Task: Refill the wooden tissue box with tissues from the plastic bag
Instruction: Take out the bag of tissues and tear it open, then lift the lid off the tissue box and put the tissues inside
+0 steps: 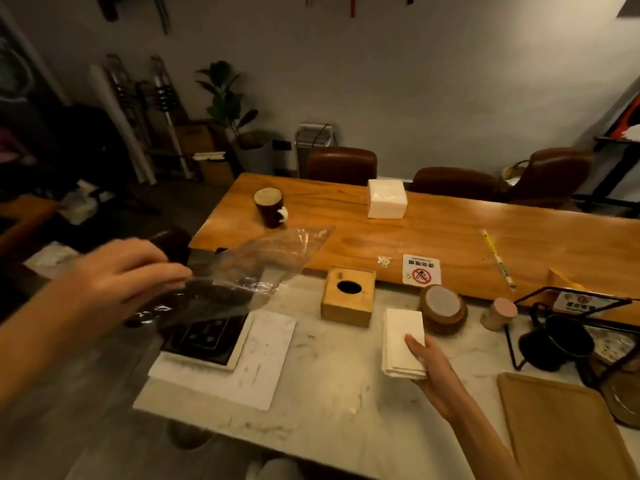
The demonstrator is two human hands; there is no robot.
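Nearest you, your right hand (429, 362) grips a stack of tissues (403, 330), thumb on top and fingers curled underneath. The stack hangs just above the worktop (329, 375).

Out to the side, your left hand (114, 278) is raised, its fingers pinching one edge of the bag (263, 261). The bag hangs slack and clear, and it looks empty, so I judge the unpacking step done.

Just ahead of your right hand, slightly toward your left, the box (348, 296) sits upright on the worktop. Its lid is on and the oval slot faces up. The slot looks dark, with no tissue showing through it, so the refill itself has not begun.

What is left, as I read it:
- put the bag down to free your left hand
- open the box
- seat the tissues inside
- close it

How the box opens is not visible from here.

Far beyond both hands, a second stack (387, 199) of white tissues rests by itself, with a mug (270, 207) well off toward your left.
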